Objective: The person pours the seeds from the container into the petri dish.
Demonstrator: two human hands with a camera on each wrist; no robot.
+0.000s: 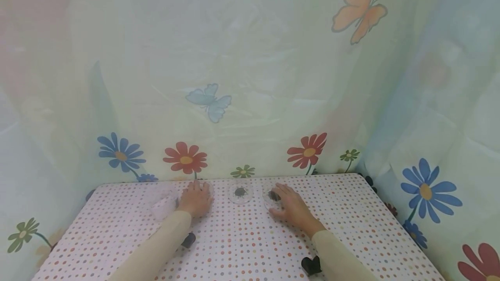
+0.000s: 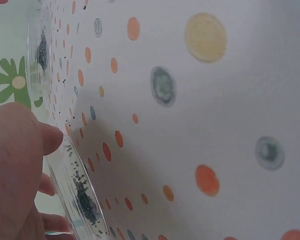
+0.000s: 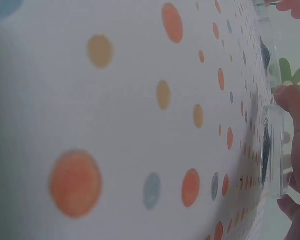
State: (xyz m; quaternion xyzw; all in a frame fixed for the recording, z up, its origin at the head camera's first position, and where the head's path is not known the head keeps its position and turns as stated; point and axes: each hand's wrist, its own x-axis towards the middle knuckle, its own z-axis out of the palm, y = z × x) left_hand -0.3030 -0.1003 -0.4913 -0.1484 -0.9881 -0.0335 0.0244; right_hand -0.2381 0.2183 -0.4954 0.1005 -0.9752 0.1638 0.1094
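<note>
Three clear round dishes, each with dark granules inside, stand in a row near the table's far edge. My left hand (image 1: 195,199) is over the left dish (image 2: 80,192), thumb at its rim and other fingers around the far side, gripping it. Its granules are partly scattered across the bottom. With the right hand (image 1: 291,206) I hold the right dish (image 1: 272,203) from above, thumb at one side and fingers at the other. Between the hands, the middle dish (image 1: 240,192) stands untouched. Part of each held dish is hidden behind the fingers.
A crumpled translucent bag (image 1: 163,206) lies just left of the left hand. The dotted table (image 1: 242,246) ends at a printed curtain (image 1: 250,133) behind the dishes. Tiny dark grains dot the tabletop near the dishes. A dark device (image 1: 311,266) sits at the right wrist.
</note>
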